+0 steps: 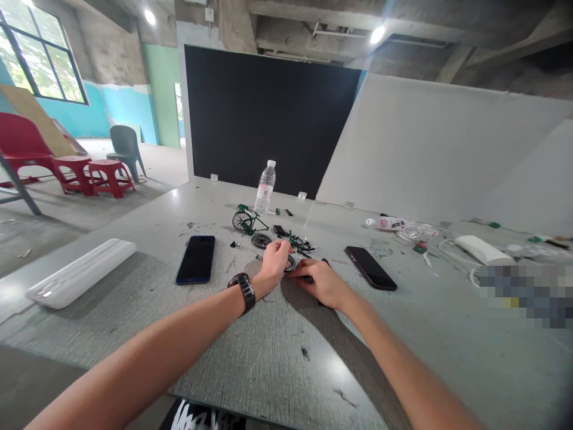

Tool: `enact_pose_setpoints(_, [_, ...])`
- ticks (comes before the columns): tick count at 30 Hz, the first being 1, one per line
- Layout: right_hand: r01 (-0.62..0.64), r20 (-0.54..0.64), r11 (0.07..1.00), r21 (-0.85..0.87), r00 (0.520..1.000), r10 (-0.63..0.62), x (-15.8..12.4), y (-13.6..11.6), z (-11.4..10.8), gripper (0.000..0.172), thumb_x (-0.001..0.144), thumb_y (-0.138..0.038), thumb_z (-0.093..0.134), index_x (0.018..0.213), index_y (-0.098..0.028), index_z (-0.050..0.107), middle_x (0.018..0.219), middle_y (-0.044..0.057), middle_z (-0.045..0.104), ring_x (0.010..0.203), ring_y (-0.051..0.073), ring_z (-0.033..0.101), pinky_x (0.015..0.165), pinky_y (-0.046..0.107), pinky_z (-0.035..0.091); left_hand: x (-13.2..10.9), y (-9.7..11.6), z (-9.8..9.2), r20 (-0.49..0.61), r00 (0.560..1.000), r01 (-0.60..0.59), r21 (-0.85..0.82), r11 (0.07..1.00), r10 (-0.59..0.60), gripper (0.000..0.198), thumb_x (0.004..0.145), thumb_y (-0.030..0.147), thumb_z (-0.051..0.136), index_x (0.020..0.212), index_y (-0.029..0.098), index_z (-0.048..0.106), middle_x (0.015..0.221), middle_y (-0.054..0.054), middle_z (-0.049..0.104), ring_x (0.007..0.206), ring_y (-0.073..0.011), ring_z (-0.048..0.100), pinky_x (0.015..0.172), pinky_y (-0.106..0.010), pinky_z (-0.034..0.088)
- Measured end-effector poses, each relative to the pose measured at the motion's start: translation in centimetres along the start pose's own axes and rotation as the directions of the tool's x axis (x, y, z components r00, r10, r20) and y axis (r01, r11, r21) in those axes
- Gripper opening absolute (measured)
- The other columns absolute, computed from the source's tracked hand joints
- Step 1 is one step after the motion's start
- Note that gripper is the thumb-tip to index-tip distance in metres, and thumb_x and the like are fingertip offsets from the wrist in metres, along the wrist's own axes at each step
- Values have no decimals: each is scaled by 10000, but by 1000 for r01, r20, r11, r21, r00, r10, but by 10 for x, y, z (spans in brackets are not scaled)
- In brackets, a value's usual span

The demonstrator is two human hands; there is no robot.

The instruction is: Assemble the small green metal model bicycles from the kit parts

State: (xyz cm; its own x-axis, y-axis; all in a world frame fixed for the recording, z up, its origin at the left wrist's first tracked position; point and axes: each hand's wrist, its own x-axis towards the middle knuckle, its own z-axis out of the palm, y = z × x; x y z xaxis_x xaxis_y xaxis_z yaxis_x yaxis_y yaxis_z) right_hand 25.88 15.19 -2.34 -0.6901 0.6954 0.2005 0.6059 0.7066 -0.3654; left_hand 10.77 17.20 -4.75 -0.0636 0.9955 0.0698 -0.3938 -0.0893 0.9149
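My left hand (274, 260), with a dark watch on its wrist, is closed at a small black spoked wheel (290, 263) of a model bicycle. The wheel is partly hidden by my fingers. Close on the right, my right hand (323, 283) has its fingers pressed together at the wheel's lower edge; a dark piece shows under them, too covered to name. Just beyond my hands lie green and black model bicycle parts (301, 242). A second loose wheel (261, 240) rests left of them. Behind it is a green bicycle frame (256, 223) with a wheel attached.
A water bottle (265, 187) stands behind the parts. One phone (196, 260) lies left of my hands, another phone (370, 268) right. A long white device (83, 273) sits at the table's left. Plastic packaging (416, 232) and a white power bank-like block (483, 249) are on the right.
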Motion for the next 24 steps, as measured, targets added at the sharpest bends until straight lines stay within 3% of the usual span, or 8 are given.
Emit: enact_pose_setpoints(24, [9, 35, 1000, 17, 999, -10, 1, -1, 3, 313, 874, -126, 568, 1044, -296, 768, 979, 49, 701, 896, 192, 648, 878, 339, 500, 1, -2, -1, -3, 1000, -16, 24, 1000, 16, 161, 773, 217, 502, 618, 186, 471, 452, 82, 334, 366, -64, 324, 392, -193, 233])
